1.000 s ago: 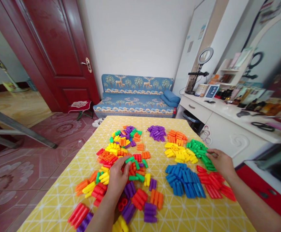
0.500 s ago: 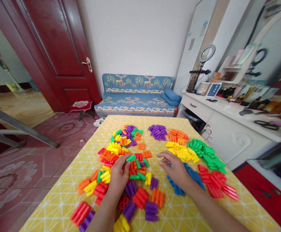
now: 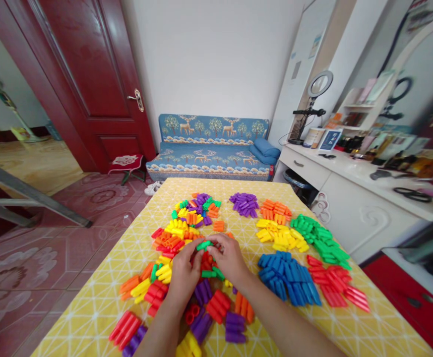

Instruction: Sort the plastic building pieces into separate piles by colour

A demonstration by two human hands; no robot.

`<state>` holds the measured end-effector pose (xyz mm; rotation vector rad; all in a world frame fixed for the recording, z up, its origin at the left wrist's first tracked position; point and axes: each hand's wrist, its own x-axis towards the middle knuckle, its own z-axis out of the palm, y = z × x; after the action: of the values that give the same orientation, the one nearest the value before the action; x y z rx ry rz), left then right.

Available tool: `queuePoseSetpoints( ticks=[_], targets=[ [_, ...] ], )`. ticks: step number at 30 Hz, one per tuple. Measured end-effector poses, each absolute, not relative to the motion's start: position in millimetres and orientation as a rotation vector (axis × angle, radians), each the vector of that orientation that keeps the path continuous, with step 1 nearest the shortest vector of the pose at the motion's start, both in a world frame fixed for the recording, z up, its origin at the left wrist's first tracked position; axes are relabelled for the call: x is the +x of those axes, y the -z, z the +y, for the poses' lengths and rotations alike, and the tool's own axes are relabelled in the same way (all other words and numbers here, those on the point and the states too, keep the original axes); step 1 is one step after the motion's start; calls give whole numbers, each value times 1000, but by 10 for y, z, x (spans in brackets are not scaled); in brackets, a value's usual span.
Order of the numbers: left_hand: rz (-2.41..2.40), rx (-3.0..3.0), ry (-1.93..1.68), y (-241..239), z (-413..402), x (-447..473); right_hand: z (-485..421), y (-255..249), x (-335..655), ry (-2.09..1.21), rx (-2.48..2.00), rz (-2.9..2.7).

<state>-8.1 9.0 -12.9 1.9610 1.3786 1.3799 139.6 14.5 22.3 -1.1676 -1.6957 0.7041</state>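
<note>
Green piece (image 3: 203,245): bright, short, tubular. Left hand (image 3: 183,267) pinching it; right hand (image 3: 231,255) at its 3 o'clock, cannot tell if gripping. Green pile (image 3: 321,240) farther toward 3 o'clock.

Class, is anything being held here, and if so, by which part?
A green piece: the left hand pinches its left end. The right hand is at its other end; whether it grips too cannot be told.

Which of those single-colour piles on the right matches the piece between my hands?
The green pile, right of the yellow pile and behind the red pile; it alone shares the colour of the green piece.
</note>
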Motion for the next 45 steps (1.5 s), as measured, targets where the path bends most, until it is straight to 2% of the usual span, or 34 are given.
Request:
queuePoseSetpoints(
  ticks=[7,13,16,23,30,34,40,45],
  targets=[
    [1363,1880,-1382,153,112,-54,249,-265,2216,-545,-1321,-1600],
    [1351,1908,-1360,164,107,-57,481,-295,3653,-13,-1722,-1505],
    [1357,1931,-1343,173,107,-61,526,-256,4127,102,-1937,-1510],
    [1363,1953,-1344,185,117,-71,621,-93,4448,312,-2062,-1685],
    [1351,1953,-1333,162,101,-57,628,-203,4362,446,-2113,-1764],
    [1344,1956,-1339,157,95,-59,528,-306,3812,267,-1840,-1829],
    [1376,1988,-1356,129,92,-67,-48,-334,2506,-519,-1420,-2155],
    [1377,2107,-1237,30,58,-52,-329,-299,1951,-499,-1585,-2233]
  ],
)
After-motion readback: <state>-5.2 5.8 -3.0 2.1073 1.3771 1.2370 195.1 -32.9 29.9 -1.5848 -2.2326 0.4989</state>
